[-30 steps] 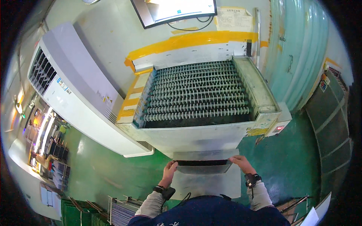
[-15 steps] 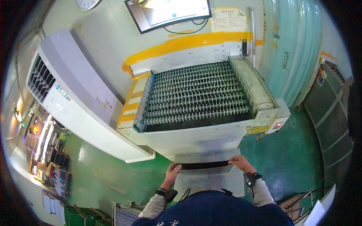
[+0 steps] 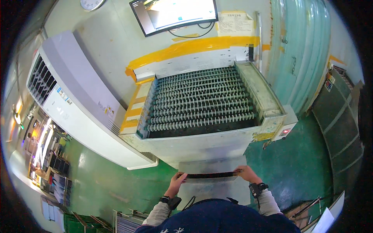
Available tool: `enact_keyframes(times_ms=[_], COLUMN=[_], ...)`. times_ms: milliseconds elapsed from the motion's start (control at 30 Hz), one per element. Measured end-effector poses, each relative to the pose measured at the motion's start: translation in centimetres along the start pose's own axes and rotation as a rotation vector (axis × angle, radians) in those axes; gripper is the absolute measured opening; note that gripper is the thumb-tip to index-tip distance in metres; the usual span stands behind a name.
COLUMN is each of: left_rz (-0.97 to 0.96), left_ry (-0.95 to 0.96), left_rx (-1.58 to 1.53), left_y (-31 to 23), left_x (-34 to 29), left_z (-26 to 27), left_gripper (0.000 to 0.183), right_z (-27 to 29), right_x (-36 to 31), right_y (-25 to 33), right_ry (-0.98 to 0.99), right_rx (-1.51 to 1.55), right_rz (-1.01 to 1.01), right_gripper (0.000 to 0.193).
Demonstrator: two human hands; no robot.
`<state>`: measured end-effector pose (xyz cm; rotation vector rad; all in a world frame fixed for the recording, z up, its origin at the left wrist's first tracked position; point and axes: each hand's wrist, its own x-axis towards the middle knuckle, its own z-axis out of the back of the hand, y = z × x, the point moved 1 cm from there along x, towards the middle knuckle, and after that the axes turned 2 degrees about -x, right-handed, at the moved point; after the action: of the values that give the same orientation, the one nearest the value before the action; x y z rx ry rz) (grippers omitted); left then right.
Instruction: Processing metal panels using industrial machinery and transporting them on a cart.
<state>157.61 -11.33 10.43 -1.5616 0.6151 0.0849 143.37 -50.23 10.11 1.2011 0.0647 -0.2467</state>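
A long, narrow dark strip (image 3: pixel 210 175) is stretched level between my two hands, in front of my body. Its left end is pinched between the thumb and fingers of my left hand (image 3: pixel 176 185). At the other end, my right hand (image 3: pixel 248 174) grips it the same way. Below the strip lies a pale grey flat surface (image 3: pixel 213 189). Beyond my hands stands a roller machine (image 3: pixel 198 143) with several rows of white disc rollers (image 3: pixel 202 105) in its open bed.
A tall white air conditioner (image 3: pixel 89 120) leans into view at the left. On the machine's right side is a box with a red switch (image 3: pixel 285 132). Dark panels (image 3: pixel 338 124) stand at the far right; racks (image 3: pixel 126 222) are low at the left. A monitor (image 3: pixel 175 15) hangs above.
Both hands have lowered the strip slightly, and it looks narrower now. The view has shifted a little. Both ends are still held.
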Motion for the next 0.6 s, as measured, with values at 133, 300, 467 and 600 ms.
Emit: enact_keyframes(times_ms=[133,300,467,600], left_rz=[-0.012,-0.019,-0.017,-0.022], left_ry=[0.003,0.038,0.035,0.02], left_rx=[-0.025,-0.047,-0.019,-0.015], left_y=[0.7,0.6,0.6,0.6], left_x=[0.4,-0.1,-0.7,-1.0], left_z=[0.6,0.4,0.3,0.3], left_gripper=[0.035,0.034,0.033,0.031], right_z=[0.1,0.2,-0.2,-0.4], right_x=[-0.6,-1.3,-1.2,-1.8], right_y=[1.9,2.6,1.0,1.7], right_ry=[0.012,0.017,0.023,0.033], right_rx=[-0.062,-0.041,-0.07,0.017], right_rz=[-0.043,-0.051,-0.019,-0.063], right_gripper=[0.015,0.015,0.018,0.017])
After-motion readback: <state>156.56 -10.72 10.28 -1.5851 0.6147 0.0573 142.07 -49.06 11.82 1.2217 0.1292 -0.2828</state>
